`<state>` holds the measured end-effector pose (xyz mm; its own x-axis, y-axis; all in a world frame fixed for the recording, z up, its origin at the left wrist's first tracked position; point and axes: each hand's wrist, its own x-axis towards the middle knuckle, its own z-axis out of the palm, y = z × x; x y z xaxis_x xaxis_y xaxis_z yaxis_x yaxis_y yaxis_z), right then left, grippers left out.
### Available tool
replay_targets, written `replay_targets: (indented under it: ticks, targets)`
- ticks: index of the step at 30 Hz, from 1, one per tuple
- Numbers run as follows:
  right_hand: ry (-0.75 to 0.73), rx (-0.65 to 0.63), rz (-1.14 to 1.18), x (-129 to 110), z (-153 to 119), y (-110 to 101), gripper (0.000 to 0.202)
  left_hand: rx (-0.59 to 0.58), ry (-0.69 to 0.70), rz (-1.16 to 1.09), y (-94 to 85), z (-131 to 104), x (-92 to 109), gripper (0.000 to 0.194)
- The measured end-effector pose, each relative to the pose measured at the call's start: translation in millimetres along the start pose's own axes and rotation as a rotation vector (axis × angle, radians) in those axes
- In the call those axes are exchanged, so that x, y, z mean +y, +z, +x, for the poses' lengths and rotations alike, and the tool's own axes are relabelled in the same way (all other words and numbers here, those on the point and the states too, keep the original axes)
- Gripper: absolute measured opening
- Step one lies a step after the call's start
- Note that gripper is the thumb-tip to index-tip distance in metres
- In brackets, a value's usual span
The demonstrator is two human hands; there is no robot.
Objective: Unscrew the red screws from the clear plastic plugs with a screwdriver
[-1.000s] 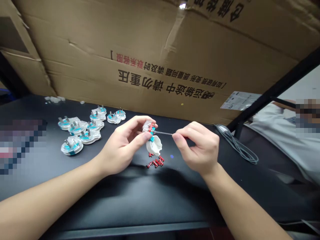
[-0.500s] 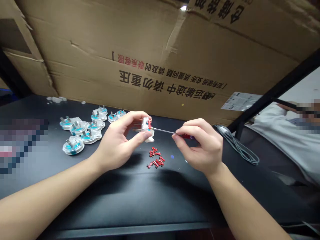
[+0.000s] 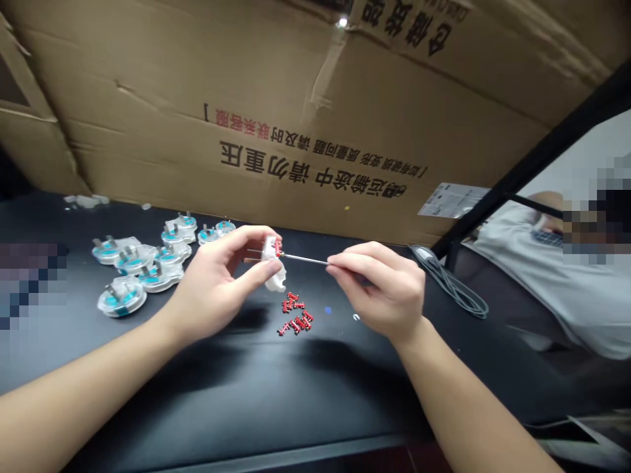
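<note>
My left hand grips a white plug between thumb and fingers, with its metal pins pointing left. A small red part sits in the plug's open side, facing my right hand. That hand is closed round a screwdriver, whose thin metal shaft reaches left to the plug beside the red part; the handle is hidden by my fingers. Below, on the black table, lies a loose pile of red parts with metal ends. Whether the screwdriver tip sits in a screw, I cannot tell.
Several clear plugs with blue inside stand pins-up at the left. Small clear pieces lie behind them. A cardboard sheet rises at the back. A coiled grey cable lies at the right, near a person in a light shirt.
The whole view has shifted, so things appear further left. The plug is turned slightly in my left hand, and the screwdriver handle is now hidden behind my right fingers.
</note>
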<state>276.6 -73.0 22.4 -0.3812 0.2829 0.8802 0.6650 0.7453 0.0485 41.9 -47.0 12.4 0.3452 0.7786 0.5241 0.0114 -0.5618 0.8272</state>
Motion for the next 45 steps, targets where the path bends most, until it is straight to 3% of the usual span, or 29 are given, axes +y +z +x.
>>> replay_targets:
  ticks: [10,17,23,28,33,37,40,45]
  targets:
    - [0.021,0.064,-0.026,-2.1,0.3,3.8,0.011,0.030,-0.071,0.114,0.6,0.5,-1.7,0.021]
    - [0.034,0.088,0.008,-1.2,2.0,0.2,0.014,0.029,-0.051,0.025,-4.6,8.5,7.1,0.024]
    - [0.053,0.011,0.150,-1.9,6.3,-10.1,0.011,-0.031,0.021,0.061,-17.6,14.6,14.1,0.032]
    - [0.160,-0.017,0.273,-3.3,6.3,-9.5,0.008,0.009,0.049,0.011,-17.7,5.2,8.3,0.032]
    - [0.270,-0.079,0.406,-4.0,4.2,-7.5,0.009,-0.007,0.050,-0.011,-18.9,-1.7,6.2,0.030]
    - [0.327,-0.077,0.529,-3.9,1.3,-5.5,0.026,-0.008,0.053,-0.035,-20.4,-4.3,6.9,0.033]
    - [0.387,-0.041,0.561,-3.5,-0.7,-2.8,0.019,-0.001,0.043,-0.003,-21.0,-4.9,6.7,0.032]
    - [0.412,-0.131,0.558,-4.6,1.6,-2.1,0.019,-0.007,-0.001,0.089,-23.7,-3.5,4.0,0.030]
